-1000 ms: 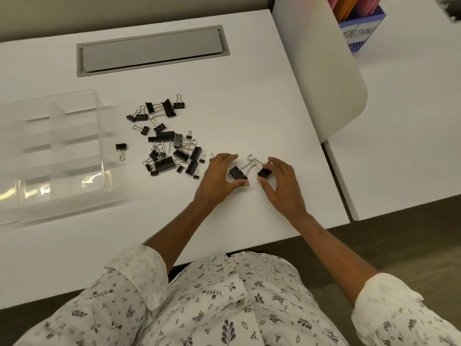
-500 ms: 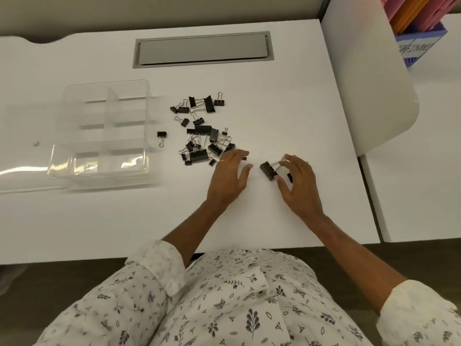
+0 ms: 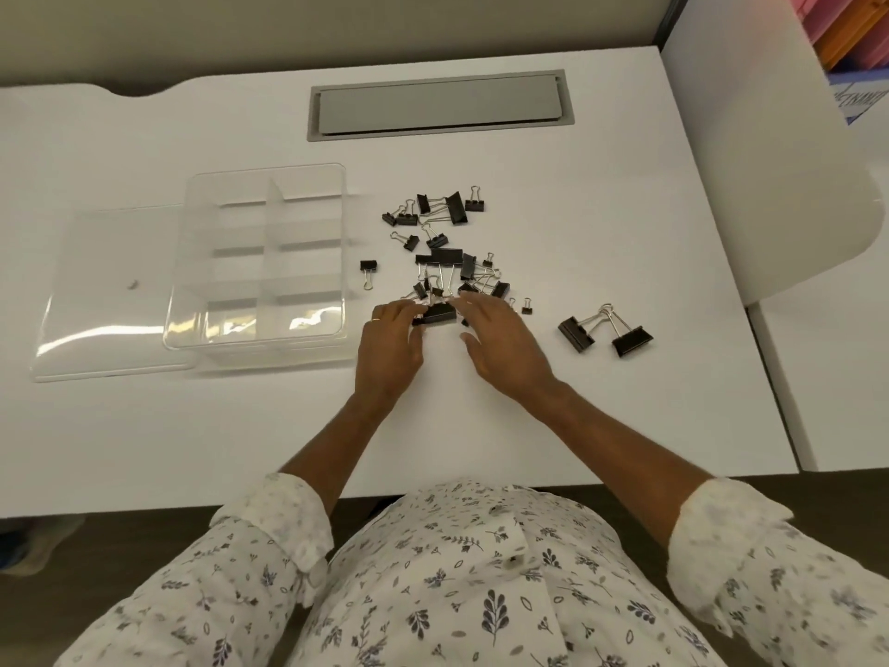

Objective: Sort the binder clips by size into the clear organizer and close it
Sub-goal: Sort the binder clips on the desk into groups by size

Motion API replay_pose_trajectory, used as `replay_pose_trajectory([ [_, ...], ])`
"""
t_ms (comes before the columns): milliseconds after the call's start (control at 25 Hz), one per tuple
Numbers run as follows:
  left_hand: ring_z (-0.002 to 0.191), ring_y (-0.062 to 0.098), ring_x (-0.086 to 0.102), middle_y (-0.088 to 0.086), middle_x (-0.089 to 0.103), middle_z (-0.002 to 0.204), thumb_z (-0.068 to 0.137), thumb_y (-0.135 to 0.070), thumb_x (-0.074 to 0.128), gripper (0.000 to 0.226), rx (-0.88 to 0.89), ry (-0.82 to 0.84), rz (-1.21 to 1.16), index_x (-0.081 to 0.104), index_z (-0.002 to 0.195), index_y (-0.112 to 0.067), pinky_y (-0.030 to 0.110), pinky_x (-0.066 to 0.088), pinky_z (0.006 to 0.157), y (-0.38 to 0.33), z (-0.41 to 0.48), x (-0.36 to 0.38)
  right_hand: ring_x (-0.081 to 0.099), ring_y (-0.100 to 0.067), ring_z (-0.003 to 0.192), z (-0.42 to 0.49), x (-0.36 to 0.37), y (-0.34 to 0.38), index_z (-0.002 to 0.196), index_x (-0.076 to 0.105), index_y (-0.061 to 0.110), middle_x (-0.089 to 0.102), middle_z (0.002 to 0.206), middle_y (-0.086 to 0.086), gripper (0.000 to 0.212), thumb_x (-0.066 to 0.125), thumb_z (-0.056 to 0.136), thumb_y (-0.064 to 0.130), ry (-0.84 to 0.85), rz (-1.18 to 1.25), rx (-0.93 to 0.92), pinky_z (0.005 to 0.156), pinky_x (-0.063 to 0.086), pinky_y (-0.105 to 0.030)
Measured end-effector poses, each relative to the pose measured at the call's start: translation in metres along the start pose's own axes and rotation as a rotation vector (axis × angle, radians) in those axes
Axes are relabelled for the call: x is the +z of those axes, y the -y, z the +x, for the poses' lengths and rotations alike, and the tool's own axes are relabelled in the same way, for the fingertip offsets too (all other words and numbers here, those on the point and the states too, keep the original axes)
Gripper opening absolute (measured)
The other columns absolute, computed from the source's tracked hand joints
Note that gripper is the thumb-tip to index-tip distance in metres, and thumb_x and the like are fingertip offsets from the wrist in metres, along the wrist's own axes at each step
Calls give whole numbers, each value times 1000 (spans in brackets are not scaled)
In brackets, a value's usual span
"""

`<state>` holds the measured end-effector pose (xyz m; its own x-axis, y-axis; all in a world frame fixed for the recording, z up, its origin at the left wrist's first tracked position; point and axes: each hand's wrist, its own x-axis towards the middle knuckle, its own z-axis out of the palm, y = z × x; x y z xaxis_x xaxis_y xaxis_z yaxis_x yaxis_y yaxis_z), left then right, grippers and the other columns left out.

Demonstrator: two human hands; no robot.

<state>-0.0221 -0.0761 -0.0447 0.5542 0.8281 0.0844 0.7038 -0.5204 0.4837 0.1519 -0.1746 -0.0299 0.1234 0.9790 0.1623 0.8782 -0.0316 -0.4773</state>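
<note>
Hovering over black metal binder clips [image 3: 447, 256], right hand [image 3: 505, 351] is holding its grip apart; left hand [image 3: 389, 351] grip: cannot tell.

white desk [image 3: 577, 223], grey hatch [image 3: 440, 106], dark floor [image 3: 846, 493]

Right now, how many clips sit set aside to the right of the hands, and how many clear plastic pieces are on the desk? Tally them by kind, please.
Large binder clips set aside on the right: 2
Clear organizer: 1
Clear lid: 1
Total: 4
</note>
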Motion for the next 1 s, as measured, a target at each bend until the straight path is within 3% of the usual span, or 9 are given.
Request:
replay_pose_trajectory([
  [160,134,24,49,8,55,146,99,-13,59,50,-4,76,-201,47,147,-12,37,42,113,13,-12,-1,56,-33,121,22,26,21,140,55,16,57,139,-10,53,68,89,6,84,-178,-5,100,50,-45],
  [320,154,25,27,9,32,165,106,-29,47,55,83,107,-64,34,157,-10,41,27,125,33,-20,6,59,-31,111,27,35,31,121,65,13,62,128,-9,30,67,92,15,36,-196,51,90,54,-44],
  [440,157,25,15,8,20,169,109,-36,33,57,147,140,23,27,160,-11,45,24,126,42,-23,10,63,-26,95,27,35,38,106,66,12,61,116,-6,21,71,90,24,5,-142,119,76,56,-39],
  [560,158,24,11,8,16,170,110,-35,31,54,199,137,66,27,160,-18,44,21,127,43,-25,10,61,-23,86,32,29,37,100,65,11,59,111,-4,14,69,91,21,-51,-85,180,66,56,-38],
  [760,158,24,11,8,16,170,110,-34,32,51,170,128,80,30,159,-21,44,20,127,42,-26,14,60,-19,106,42,9,32,115,66,16,65,112,2,31,69,87,30,-120,172,303,89,51,-32],
  [920,159,23,9,6,15,170,109,-33,30,53,157,137,100,27,160,-22,44,20,127,42,-27,8,66,-7,92,43,-12,23,121,66,14,70,108,3,33,68,91,30,-96,267,351,87,55,-32],
  [1000,159,22,8,5,14,170,109,-33,31,53,143,136,110,26,161,-22,43,20,127,43,-28,8,66,-7,96,38,-23,14,123,65,15,71,112,4,35,70,91,28,-122,306,351,92,54,-32],
])
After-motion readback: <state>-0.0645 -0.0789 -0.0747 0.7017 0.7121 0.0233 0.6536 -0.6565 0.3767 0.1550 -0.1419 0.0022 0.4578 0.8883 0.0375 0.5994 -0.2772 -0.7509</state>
